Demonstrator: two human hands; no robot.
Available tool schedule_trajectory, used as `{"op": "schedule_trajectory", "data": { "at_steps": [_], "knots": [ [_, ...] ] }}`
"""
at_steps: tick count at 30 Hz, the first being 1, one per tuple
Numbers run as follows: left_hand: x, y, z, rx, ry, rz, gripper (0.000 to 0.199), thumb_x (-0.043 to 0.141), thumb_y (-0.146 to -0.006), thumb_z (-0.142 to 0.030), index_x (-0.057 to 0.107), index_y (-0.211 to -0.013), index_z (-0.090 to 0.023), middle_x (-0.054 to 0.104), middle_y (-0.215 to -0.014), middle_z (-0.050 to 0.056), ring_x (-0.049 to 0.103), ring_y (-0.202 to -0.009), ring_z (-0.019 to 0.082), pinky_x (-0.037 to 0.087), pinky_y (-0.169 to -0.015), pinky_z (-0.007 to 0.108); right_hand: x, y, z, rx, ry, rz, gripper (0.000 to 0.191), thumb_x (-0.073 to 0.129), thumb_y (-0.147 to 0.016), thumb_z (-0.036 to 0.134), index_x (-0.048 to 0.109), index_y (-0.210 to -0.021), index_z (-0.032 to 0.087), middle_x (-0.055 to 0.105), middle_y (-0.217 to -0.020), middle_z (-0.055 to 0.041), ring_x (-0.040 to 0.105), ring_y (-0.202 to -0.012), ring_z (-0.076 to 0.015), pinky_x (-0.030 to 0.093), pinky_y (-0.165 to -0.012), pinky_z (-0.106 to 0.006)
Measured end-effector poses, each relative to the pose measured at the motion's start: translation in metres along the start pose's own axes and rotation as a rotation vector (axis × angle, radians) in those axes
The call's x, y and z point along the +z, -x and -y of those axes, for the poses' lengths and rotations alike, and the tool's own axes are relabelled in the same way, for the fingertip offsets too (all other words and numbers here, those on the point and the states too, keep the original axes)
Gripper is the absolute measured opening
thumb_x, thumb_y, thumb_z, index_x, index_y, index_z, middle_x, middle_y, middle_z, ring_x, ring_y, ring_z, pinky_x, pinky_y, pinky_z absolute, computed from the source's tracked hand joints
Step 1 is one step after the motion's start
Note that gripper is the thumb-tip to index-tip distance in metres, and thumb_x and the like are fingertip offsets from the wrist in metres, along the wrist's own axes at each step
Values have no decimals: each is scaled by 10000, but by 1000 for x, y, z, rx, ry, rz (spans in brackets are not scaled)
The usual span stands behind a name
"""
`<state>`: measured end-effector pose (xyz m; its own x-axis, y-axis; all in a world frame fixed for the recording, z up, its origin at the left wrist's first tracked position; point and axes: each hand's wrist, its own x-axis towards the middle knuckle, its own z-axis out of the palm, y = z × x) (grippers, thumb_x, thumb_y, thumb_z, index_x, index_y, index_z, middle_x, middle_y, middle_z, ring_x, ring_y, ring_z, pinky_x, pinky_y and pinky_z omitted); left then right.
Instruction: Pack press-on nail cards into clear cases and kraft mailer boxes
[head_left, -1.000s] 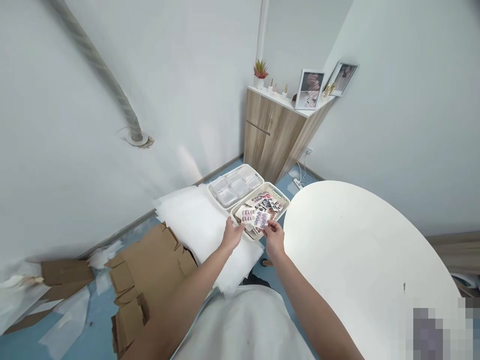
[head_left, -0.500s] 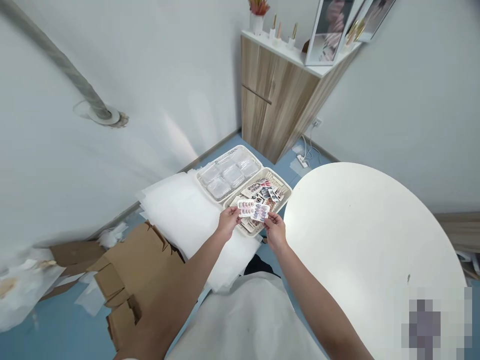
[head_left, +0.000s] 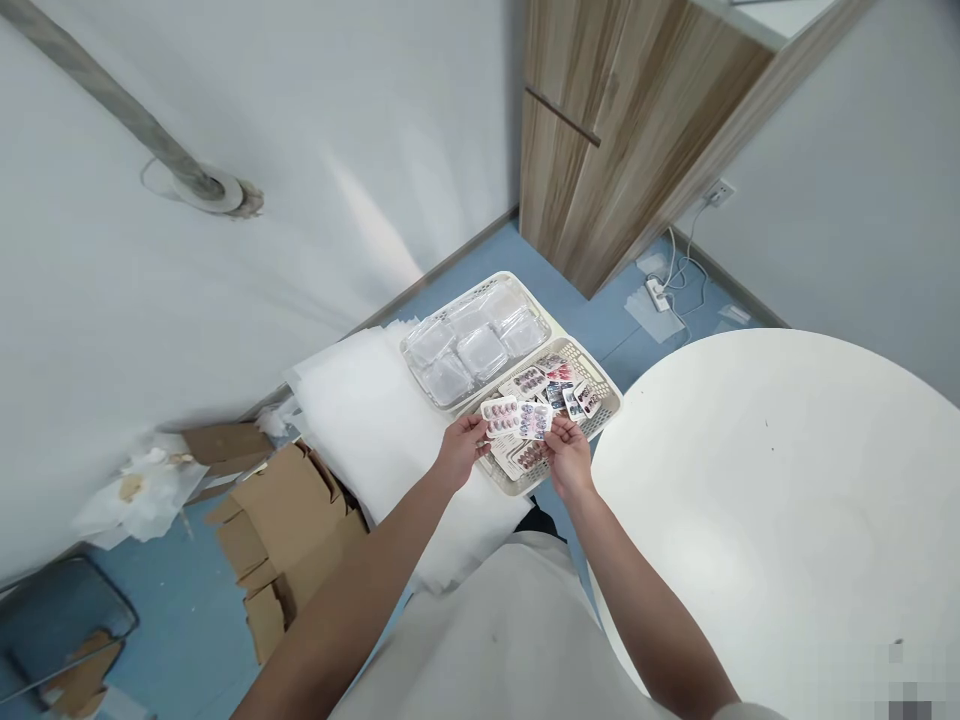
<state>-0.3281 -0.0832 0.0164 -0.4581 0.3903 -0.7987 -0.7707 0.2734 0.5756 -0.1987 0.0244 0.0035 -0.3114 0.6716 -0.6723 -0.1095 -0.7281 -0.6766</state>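
My left hand (head_left: 463, 448) pinches a white card of pinkish press-on nails (head_left: 501, 414) by its left edge. Between the fingers of my right hand (head_left: 568, 452) is a second card, with bluish-purple press-on nails (head_left: 534, 420). The two cards sit side by side, meeting or overlapping at the middle. Both are held above a cream plastic basket (head_left: 611, 402), where several more nail cards (head_left: 529, 381) lie loosely in a heap. Behind it, another cream basket (head_left: 538, 300) holds several clear plastic packs (head_left: 482, 352).
White foam sheets (head_left: 360, 400) are stacked left of the baskets. A round white table (head_left: 787, 470) stands close on the right. Flattened cardboard (head_left: 300, 525) and a dark chair (head_left: 60, 620) are at lower left. A wooden cabinet (head_left: 600, 130) and a power strip (head_left: 658, 294) are farther back.
The view has tilted down and shifted, so the cabinet top has left the picture and a chair shows at lower left. Both hands still hold the two cards over the basket.
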Motion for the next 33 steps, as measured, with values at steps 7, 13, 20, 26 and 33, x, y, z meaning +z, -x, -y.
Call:
{"op": "schedule_trajectory", "data": {
  "at_steps": [7,13,20,26,33],
  "knots": [
    [11,3,2,42,35,-111,295,711,-554,-382,560,-697,-172,532,-659,-19,474,-567,64,433,-591,246,10,-4,11,20,54,-65,277,684,-529,171,548,-767,210,527,-718,43,487,-592,-70,444,-568,-222],
    [18,4,11,108,40,-124,330,692,-568,-422,536,-721,-175,549,-716,-4,490,-590,72,439,-574,232,4,-11,14,-34,114,-45,258,674,-550,181,554,-777,205,538,-716,33,497,-604,-77,438,-570,-222],
    [-5,-8,-5,150,-11,-199,317,696,-569,-389,557,-755,-173,565,-763,7,529,-634,92,464,-589,246,-15,-22,37,-58,109,-43,254,691,-559,176,564,-778,196,544,-692,36,489,-578,-76,447,-553,-236],
    [-4,-11,5,103,-243,-139,255,677,-608,-341,603,-780,-167,581,-735,25,547,-634,117,480,-632,294,-15,-10,30,-31,23,-78,256,691,-569,157,568,-788,203,556,-747,35,527,-637,-78,481,-616,-235],
    [-9,-2,12,158,-415,-79,307,660,-637,-312,624,-928,-223,630,-957,53,587,-799,173,438,-703,277,-21,10,19,-38,-16,-72,271,682,-577,153,557,-808,216,563,-760,32,545,-657,-88,499,-622,-235]
  ]
}}
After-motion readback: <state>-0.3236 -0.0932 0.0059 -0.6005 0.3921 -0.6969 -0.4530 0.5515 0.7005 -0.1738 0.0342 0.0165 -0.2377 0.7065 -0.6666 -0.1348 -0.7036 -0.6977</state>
